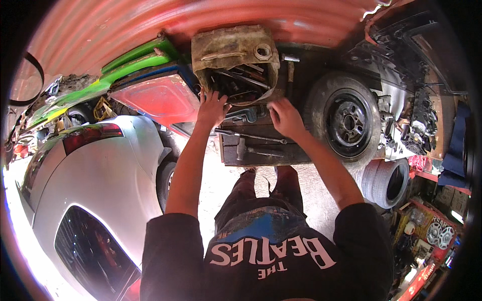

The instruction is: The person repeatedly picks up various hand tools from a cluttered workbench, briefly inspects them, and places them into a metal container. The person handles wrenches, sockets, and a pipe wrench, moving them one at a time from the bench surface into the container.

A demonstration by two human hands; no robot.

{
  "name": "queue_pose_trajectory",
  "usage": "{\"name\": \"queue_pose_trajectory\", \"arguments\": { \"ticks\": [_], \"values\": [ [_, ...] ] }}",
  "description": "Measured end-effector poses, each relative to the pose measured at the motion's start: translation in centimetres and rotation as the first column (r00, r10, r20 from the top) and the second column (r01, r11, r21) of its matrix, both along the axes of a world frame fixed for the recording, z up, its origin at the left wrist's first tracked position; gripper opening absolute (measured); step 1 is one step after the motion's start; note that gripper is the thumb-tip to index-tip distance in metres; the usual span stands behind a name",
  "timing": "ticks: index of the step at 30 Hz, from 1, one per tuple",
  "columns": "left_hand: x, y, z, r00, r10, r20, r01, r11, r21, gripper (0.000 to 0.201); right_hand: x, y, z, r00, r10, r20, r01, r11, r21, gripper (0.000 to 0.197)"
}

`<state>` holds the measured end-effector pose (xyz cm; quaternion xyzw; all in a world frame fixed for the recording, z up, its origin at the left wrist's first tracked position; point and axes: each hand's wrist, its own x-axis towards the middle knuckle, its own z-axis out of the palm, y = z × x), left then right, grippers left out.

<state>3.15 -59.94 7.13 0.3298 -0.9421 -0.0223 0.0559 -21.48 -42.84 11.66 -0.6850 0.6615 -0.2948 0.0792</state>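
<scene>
A grimy, cut-open plastic can (228, 44) full of tools stands at the bench's far side. My left hand (213, 108) is at its near left corner, fingers apart and reaching to the rim. My right hand (286, 118) hovers right of the can with curled fingers; whatever may be inside them is hidden. Between my hands lies a dark adjustable wrench (246, 114). Closer to me are a long ratchet handle (256, 137) and a small hammer (242, 149). Another hammer (290, 70) lies right of the can.
A tyre on a black steel wheel (329, 135) lies on the wooden bench (301, 156) at right. Loose tyres (384, 181) stand below it. Red and green panels (155, 98) lean at left, beside a silver car (100, 165). Corrugated red sheeting (165, 22) closes the back.
</scene>
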Motion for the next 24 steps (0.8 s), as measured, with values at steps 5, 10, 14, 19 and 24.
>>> {"name": "queue_pose_trajectory", "arguments": {
  "ticks": [5, 10, 14, 19, 24],
  "values": [
    [2.2, 8.1, -2.7, 0.945, 0.193, -0.263, -0.167, 0.979, 0.116, 0.053, -0.2, 10.9, -6.0, 0.991, -0.133, 0.034, 0.121, 0.964, 0.238, 0.018],
    [4.9, 15.5, -11.9, 0.874, 0.474, 0.112, -0.419, 0.615, 0.668, 0.071, 1.5, 14.5, -9.6, 0.989, -0.135, 0.051, 0.092, 0.859, 0.503, 0.024],
    [2.7, 18.0, -14.8, 0.872, 0.442, 0.209, -0.430, 0.488, 0.759, 0.079, 3.6, 14.6, -14.4, 0.999, 0.019, -0.049, 0.009, 0.850, 0.527, 0.031],
    [3.4, 20.4, -22.0, 0.880, 0.398, 0.260, -0.472, 0.670, 0.573, 0.072, 7.7, 11.8, -13.7, 0.977, 0.053, -0.208, 0.077, 0.819, 0.569, 0.044],
    [1.5, 20.4, -15.7, 0.926, 0.262, 0.273, -0.376, 0.560, 0.738, 0.049, 6.2, 12.8, -17.7, 0.891, 0.046, -0.451, 0.232, 0.809, 0.540, 0.050]
  ]
}}
